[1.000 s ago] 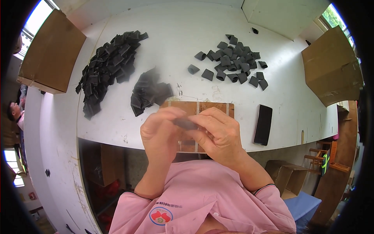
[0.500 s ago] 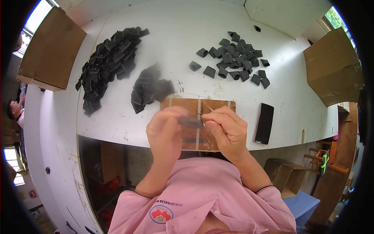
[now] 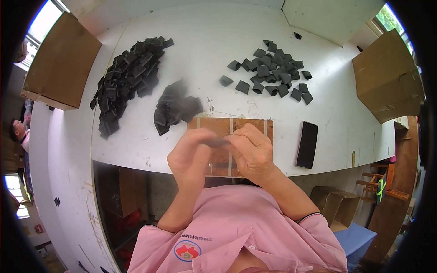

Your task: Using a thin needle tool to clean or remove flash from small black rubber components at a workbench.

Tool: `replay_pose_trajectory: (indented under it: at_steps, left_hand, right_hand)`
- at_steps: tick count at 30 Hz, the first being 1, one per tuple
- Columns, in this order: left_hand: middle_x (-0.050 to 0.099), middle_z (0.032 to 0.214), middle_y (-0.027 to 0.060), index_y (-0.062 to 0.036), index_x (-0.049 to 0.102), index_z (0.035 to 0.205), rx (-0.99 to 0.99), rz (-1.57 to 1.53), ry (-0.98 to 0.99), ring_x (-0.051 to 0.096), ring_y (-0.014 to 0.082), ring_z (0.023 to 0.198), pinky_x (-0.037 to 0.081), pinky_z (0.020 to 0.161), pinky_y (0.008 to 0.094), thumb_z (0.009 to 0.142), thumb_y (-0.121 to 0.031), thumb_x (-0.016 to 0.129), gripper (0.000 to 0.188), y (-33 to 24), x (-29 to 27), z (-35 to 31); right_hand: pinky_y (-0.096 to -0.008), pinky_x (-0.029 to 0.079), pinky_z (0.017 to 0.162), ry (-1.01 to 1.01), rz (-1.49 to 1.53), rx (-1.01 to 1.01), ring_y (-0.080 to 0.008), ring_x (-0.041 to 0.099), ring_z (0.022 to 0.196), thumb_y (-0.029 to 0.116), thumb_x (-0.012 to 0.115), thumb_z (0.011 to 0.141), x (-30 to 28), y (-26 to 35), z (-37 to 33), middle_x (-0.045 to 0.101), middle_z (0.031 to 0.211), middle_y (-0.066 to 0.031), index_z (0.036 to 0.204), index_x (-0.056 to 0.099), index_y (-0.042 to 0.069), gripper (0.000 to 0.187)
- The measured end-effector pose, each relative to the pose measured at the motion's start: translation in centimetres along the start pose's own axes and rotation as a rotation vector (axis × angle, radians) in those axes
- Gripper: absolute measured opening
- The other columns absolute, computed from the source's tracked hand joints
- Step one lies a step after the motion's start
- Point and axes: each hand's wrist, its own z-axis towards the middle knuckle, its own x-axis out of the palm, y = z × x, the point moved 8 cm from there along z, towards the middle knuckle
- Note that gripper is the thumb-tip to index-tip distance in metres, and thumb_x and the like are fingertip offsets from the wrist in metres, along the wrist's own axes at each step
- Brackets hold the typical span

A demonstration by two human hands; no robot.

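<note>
white tabletop (image 3: pixel 195 45) stretches beyond the grip, where the left hand (image 3: pixel 191 152) and right hand (image 3: pixel 251 150) together pinch a motion-blurred dark piece (image 3: pixel 216 143) over a brown board (image 3: pixel 214 123), with a large black heap (image 3: pixel 132 73) far-left of them, loose black pieces (image 3: pixel 273 70) far-right, and a phone (image 3: pixel 307 144) just right.

A dark piece (image 3: pixel 215 143) — blurred, apparently flat — is held crosswise.

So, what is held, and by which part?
Left fingers hold a dark piece by its left end; right fingers meet its right end, grip unclear.
</note>
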Motion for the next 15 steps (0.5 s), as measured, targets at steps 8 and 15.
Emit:
replay_pose_trajectory:
  at_steps: [8, 15]
  left_hand:
    - [0.058, 0.080, 0.0085, 0.0009, 0.060, 0.080, -0.063, 0.045, 0.104, 0.053, 0.0179, 0.073, 0.042, 0.064, 0.0257, 0.072, 0.002, 0.059, 0.008, 0.8, -0.1, 0.7]
    - [0.057, 0.082, 0.0097, -0.0009, 0.060, 0.082, 0.154, 0.296, 0.159, 0.053, 0.0190, 0.072, 0.043, 0.061, 0.0255, 0.075, -0.001, 0.060, 0.006, -0.2, 0.3, 0.6]
  right_hand:
    - [-0.0291, 0.041, 0.048, 0.082, 0.027, -0.003, -0.0196, 0.049, 0.058, 0.002, 0.068, 0.058, 0.1, 0.3, 1.0, 0.050, 0.066, -0.0048, 0.072, 0.055, 0.002, 0.018]
    - [-0.0288, 0.037, 0.045, -0.017, 0.038, -0.027, -0.0190, 0.045, 0.054, 0.003, 0.068, 0.055, 0.4, 0.1, 0.3, 0.047, 0.063, -0.0044, 0.072, 0.055, 0.001, 0.021]
